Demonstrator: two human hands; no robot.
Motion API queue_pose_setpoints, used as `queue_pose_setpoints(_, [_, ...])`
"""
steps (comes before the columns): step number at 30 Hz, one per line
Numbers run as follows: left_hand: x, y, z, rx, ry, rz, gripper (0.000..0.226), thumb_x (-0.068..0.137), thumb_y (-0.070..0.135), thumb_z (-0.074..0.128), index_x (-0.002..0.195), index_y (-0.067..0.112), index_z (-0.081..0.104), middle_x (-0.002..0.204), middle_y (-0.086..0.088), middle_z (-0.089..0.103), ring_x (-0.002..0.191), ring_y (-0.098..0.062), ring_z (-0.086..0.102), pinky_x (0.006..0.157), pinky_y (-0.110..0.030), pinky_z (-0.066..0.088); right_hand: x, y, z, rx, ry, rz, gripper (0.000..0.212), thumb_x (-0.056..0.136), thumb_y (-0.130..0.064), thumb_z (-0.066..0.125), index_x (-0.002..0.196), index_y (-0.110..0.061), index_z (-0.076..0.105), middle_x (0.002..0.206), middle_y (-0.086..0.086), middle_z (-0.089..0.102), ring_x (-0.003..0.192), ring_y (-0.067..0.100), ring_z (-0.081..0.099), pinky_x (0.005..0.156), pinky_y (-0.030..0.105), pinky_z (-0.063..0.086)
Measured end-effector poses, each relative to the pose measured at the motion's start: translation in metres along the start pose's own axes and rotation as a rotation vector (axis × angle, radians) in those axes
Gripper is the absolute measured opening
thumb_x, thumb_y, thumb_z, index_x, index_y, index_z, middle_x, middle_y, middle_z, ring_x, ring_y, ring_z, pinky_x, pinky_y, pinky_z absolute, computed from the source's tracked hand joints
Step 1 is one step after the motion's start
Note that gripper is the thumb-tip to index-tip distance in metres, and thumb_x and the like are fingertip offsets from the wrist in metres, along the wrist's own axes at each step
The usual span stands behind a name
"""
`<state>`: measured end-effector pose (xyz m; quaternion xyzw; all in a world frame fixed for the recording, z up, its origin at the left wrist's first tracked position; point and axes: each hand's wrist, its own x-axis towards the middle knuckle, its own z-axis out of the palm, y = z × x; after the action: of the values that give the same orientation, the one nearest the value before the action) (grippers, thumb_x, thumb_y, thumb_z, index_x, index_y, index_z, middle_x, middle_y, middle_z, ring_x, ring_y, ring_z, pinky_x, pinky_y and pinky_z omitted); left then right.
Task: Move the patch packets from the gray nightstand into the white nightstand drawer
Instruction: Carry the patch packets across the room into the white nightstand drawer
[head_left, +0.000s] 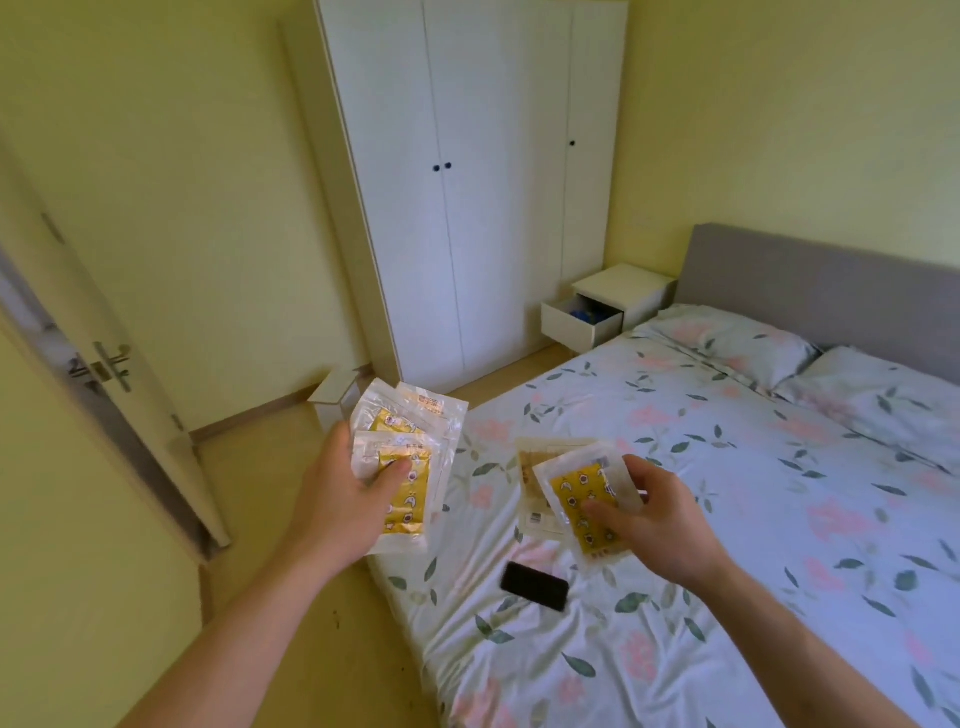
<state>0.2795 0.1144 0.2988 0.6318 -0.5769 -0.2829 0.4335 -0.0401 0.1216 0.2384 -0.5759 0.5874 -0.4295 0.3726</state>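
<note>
While curled tight round clear plastic, fingers of the left hand grip a fanned stack of patch packets, thumb pressed flat across the front one. Yellow printed patches visible inside the clear sleeves, several packets overlapping, topmost corners spreading toward 12 o'clock of the hand. Over at 3 o'clock of that stack, fingers of the right hand pinching a second bunch of packets: a yellow one in front, a paler brownish one behind, poking out toward 10 o'clock. Both bunches held up in the air, above the near corner of the bed, touching nothing below. Just at 6 o'clock of the right-hand bunch, lying flat on the floral sheet, a black phone. Further out at 1 o'clock, far across the bed beside the gray headboard, the white nightstand with its drawer pulled open, something blue inside, too small to tell what. Two floral pillows against the headboard. Behind the nightstand, a tall white wardrobe with dark knobs. Away at 9 o'clock, an open door with a metal handle. Near the wardrobe's foot, a small white box on the floor.
</note>
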Motion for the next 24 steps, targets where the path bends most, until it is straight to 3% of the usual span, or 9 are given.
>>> queue_pose_setpoints(5, [0.111,-0.021,0.001,-0.009,-0.062,0.000,0.027,0.090,0.024,0.076,0.108,0.035,0.059,0.097,0.016,0.075,0.082,0.002,0.071,0.070,-0.028,0.054,0.086,0.005,0.037,-0.073,-0.024,0.050,0.027,0.086,-0.019,0.081,0.109,-0.030,0.071,0.092,-0.018,0.076,0.081,0.005,0.074,0.070,0.031,0.064])
queue_pose_setpoints(14, [0.278,-0.067,-0.027,-0.014,-0.060,-0.011,0.024,0.089,0.024,0.076,0.105,0.030,0.059,0.093,0.014,0.076,0.078,-0.003,0.072,0.069,-0.034,0.056,0.243,-0.040,0.118,-0.077,-0.052,0.043,0.025,0.086,-0.019,0.080,0.107,-0.030,0.072,0.095,-0.010,0.077,0.084,0.010,0.074,0.072,0.037,0.064])
queue_pose_setpoints(20, [0.388,-0.116,-0.063,-0.032,-0.110,0.003,0.024,0.090,0.021,0.075,0.105,0.029,0.059,0.091,0.025,0.073,0.072,0.001,0.071,0.070,-0.035,0.056,0.332,-0.062,0.206,-0.083,-0.024,0.058,0.022,0.086,-0.017,0.080,0.104,-0.028,0.072,0.094,-0.011,0.077,0.083,0.010,0.074,0.072,0.036,0.064])
queue_pose_setpoints(24, [0.457,-0.163,-0.104,-0.041,-0.171,0.002,0.024,0.091,0.022,0.075,0.107,0.031,0.059,0.094,0.023,0.075,0.079,-0.001,0.073,0.075,-0.038,0.058,0.383,-0.071,0.275,-0.106,-0.018,0.100,0.023,0.085,-0.019,0.080,0.105,-0.028,0.072,0.096,-0.008,0.076,0.083,0.013,0.075,0.074,0.040,0.065])
